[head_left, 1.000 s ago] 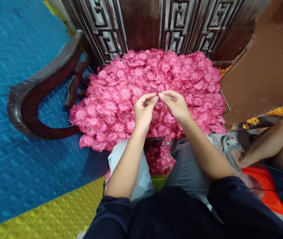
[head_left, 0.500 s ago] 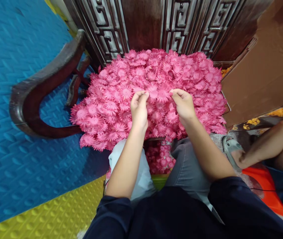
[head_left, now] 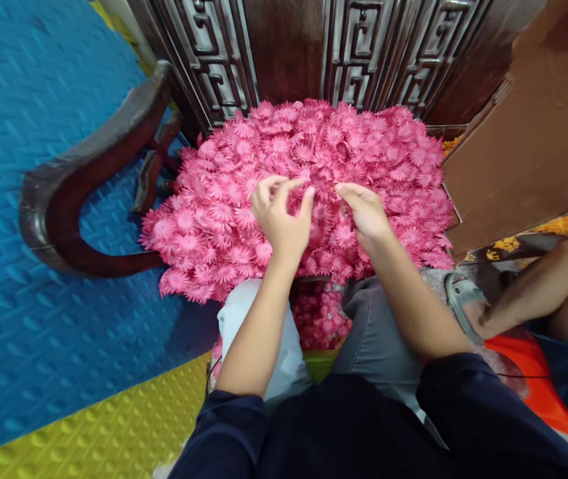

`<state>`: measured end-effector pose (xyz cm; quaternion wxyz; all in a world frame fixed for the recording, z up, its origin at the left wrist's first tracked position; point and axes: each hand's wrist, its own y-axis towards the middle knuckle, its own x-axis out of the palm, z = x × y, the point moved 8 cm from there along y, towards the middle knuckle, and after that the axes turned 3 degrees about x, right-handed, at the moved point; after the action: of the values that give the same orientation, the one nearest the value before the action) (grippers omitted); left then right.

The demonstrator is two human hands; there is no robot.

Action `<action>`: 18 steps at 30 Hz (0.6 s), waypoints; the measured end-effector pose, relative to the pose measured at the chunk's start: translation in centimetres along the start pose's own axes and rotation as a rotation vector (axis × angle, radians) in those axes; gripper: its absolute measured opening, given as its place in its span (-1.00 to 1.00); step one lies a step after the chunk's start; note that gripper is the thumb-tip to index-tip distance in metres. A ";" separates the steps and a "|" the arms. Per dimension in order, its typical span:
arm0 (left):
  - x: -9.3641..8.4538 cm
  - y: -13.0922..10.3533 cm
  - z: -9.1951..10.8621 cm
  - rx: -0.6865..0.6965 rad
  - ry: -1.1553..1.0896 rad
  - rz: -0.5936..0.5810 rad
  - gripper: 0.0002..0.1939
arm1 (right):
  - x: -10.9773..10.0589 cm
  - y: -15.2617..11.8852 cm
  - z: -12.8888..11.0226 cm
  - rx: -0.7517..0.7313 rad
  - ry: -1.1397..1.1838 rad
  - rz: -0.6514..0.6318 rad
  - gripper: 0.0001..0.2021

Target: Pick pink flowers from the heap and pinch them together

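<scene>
Though between armrest (head_left: 47,206) and cardboard (head_left: 528,153), pink flower heap (head_left: 308,143)

Pink, thin-petalled flowers (head_left: 314,158) lie densely heaped, overlapping, many facing up.

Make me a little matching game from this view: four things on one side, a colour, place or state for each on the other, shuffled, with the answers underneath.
Things
1. Left hand
2. Flowers
3. Sandal
4. Cardboard

Descriptions
A. Brown, at the picture's upper right
B. Worn on a foot
C. Thumb and forefinger apart
D. Pink, in a large heap

Right pairs: 1-C, 2-D, 3-B, 4-A
</scene>
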<state>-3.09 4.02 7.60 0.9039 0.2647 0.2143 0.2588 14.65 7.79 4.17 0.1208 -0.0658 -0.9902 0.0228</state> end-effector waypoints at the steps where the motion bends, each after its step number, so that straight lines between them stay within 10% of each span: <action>1: 0.7 -0.3 0.4 0.018 -0.017 -0.054 -0.81 | 0.3 -0.1 0.0 -0.003 -0.003 -0.023 -0.92; 9: 2.3 -0.7 -0.6 -0.047 -0.289 -0.133 -0.86 | 1.0 -0.6 -0.3 0.013 -0.019 -0.065 -0.96; 18: 0.1 0.1 -3.7 -0.244 -0.341 0.115 -0.74 | -0.4 -0.1 0.0 0.041 -0.034 0.014 -0.73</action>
<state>-4.95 5.52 4.79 0.9361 0.2052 0.0098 0.2855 15.06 7.64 4.08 0.1051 -0.0701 -0.9910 0.0451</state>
